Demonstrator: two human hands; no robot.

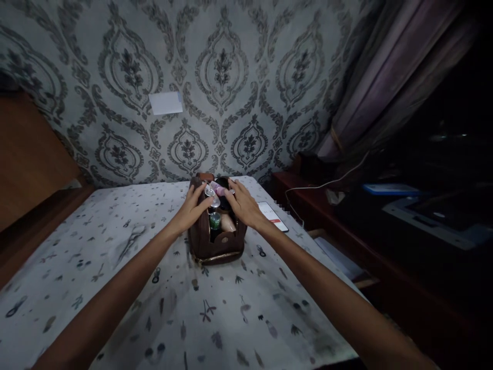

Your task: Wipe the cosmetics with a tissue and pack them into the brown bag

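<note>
A brown bag (217, 252) with a gold zipper stands open on the patterned white cloth. Inside it are a green-lidded jar (214, 221), a beige item (228, 223), a pink tube (217, 189) and a clear, shiny item (210, 191). My left hand (191, 208) rests at the bag's left rim, thumb reaching over the contents, fingers apart. On the right rim lies my right hand (243, 203), its fingers spread near the pink tube. Neither hand visibly grips an item.
A phone (272, 216) with a lit screen lies right of the bag. Crumpled clear plastic (133, 241) is on the cloth at left. A white cable (327, 183) runs along the dark red furniture (285, 181) at right. Behind stands a patterned wall (221, 118).
</note>
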